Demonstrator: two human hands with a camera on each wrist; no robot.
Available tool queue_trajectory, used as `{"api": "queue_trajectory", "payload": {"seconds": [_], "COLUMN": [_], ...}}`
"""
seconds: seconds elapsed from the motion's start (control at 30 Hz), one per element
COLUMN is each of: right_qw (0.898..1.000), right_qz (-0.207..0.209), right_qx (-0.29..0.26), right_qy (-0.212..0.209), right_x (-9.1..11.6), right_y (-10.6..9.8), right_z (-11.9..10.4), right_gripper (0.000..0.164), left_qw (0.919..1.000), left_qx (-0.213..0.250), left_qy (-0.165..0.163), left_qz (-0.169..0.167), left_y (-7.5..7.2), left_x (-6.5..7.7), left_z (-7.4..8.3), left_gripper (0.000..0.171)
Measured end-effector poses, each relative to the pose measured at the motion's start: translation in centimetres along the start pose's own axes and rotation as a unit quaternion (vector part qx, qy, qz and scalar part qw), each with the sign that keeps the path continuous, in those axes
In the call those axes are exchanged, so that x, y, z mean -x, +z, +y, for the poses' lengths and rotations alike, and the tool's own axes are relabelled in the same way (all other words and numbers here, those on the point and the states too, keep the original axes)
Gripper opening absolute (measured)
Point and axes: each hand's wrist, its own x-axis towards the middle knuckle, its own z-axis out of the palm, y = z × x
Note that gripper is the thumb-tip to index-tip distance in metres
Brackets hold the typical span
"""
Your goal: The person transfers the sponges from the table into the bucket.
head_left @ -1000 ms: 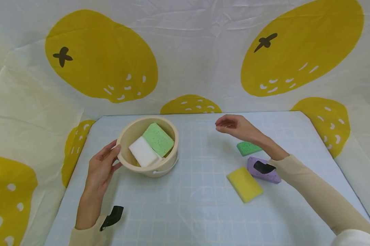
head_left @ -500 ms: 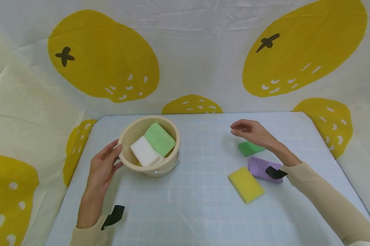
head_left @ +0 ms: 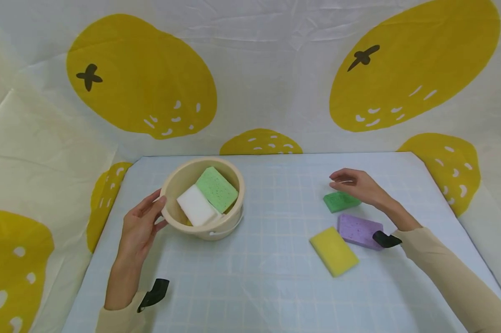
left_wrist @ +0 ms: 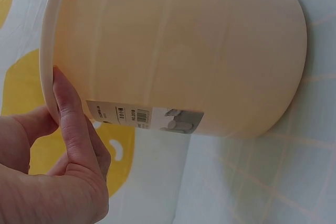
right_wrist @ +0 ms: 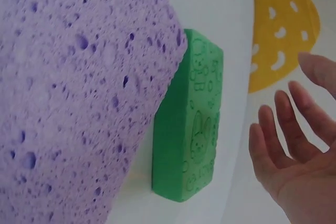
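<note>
Dark green sponge (head_left: pixel 339 202) lay flat on the pale blue checked table (head_left: pixel 258 286), at about eight o'clock from the right hand (head_left: pixel 360 186) as the head view showed it, near the hand but apart from it. That hand hung above the table with nothing in its grasp, its fingers loosely bent and the thumb held away from them. From the right wrist, the same sponge stood at nine o'clock of the hand, with a rabbit and other small figures pressed into its face.

Purple sponge (head_left: pixel 358 230) lay at five o'clock from the green one, close by, and the yellow sponge (head_left: pixel 334 252) lay at eight o'clock from the purple, just beside it.

Well off at nine o'clock from the right hand stood a cream bucket (head_left: pixel 170 185). The left hand (head_left: pixel 138 229) gripped its rim at about nine o'clock, pinching the edge between thumb and fingers. Inside, a white sponge (head_left: pixel 196 206) lay with a light green sponge (head_left: pixel 217 189) at its two o'clock. The bucket's white handle (head_left: pixel 233 226) hung down around five o'clock, and the left wrist view showed a printed label (left_wrist: pixel 144 117) on the wall near that hand.
</note>
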Motion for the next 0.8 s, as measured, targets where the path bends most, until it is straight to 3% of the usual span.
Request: {"api": "queue_trajectory", "payload": {"seconds": [0.23, 0.5, 0.8], "right_qw": [0.999, 0.998, 0.993], "right_qz": [0.000, -0.010, -0.074], "right_qx": [0.045, 0.061, 0.088], "right_qy": [-0.007, -0.009, -0.004], "right_x": [0.3, 0.5, 0.5], "right_y": [-0.5, -1.0, -1.2], "right_z": [1.7, 3.1, 4.6], "right_gripper": [0.043, 0.042, 0.053], "left_qw": [1.0000, 1.0000, 0.9999], "left_qx": [0.005, -0.001, 0.007], "left_qy": [0.005, 0.004, 0.005], "left_qz": [-0.004, -0.004, -0.010], "left_y": [-0.1, -0.2, -0.1], "left_x": [-0.1, 0.0, -0.1], "left_z": [-0.2, -0.2, -0.1], "left_gripper": [0.072, 0.073, 0.074]}}
